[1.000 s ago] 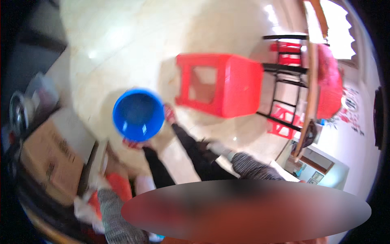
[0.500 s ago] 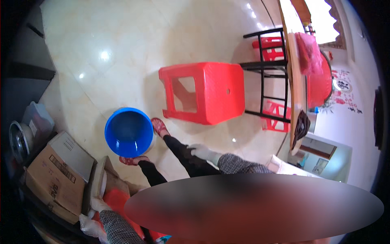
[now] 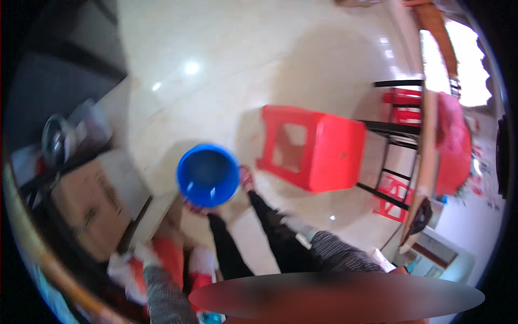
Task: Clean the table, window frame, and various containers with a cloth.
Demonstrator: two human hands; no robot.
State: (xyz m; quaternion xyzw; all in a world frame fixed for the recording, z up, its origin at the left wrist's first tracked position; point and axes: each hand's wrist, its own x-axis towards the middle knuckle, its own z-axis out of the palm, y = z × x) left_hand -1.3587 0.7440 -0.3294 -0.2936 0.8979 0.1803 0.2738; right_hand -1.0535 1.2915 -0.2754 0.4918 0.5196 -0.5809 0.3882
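Observation:
My left hand (image 3: 143, 255), in a pale glove, is at an open cardboard box (image 3: 152, 215) at the lower left. Red items (image 3: 168, 256) and a crumpled white plastic bag (image 3: 120, 270) are beside it; its fingers are blurred. My right hand (image 3: 297, 225), also gloved, is beside my dark trouser leg (image 3: 270, 216). Motion smears its fingers, and I cannot make out whether it holds anything. A blue bucket (image 3: 186, 186), with what looks like water in it, stands on the floor by my feet.
A red plastic stool (image 3: 337, 154) stands right of the bucket. Black-legged furniture (image 3: 396, 129) and further red stools (image 3: 393, 197) are by the wooden table (image 3: 428, 135). A closed cardboard carton (image 3: 89, 208) and a metal bowl (image 3: 54, 140) are at the left.
The whole view has shifted, so the bucket and stool appear farther right. My right hand appears lower and farther right; my left hand stays at the box.

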